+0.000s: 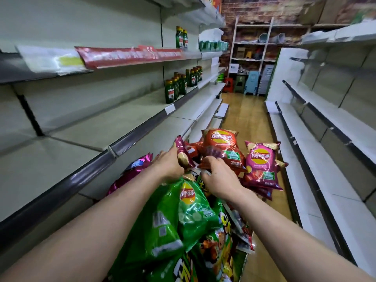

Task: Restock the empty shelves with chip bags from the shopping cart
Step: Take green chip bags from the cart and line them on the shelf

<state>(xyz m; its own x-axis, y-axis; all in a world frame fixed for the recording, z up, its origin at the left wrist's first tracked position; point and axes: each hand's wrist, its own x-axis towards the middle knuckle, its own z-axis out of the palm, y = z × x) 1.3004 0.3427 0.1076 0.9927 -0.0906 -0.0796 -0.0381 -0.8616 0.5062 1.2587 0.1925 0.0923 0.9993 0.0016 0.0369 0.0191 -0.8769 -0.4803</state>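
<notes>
grips a purple bag with the left hand at the pile's far end; lays the right hand, fingers curled, against a red bag; cannot tell whether holding.

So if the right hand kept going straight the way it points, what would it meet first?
Most likely the shiny red foil chip bag: the right hand points forward at its lower edge and may already touch it; depth is unclear.
</notes>
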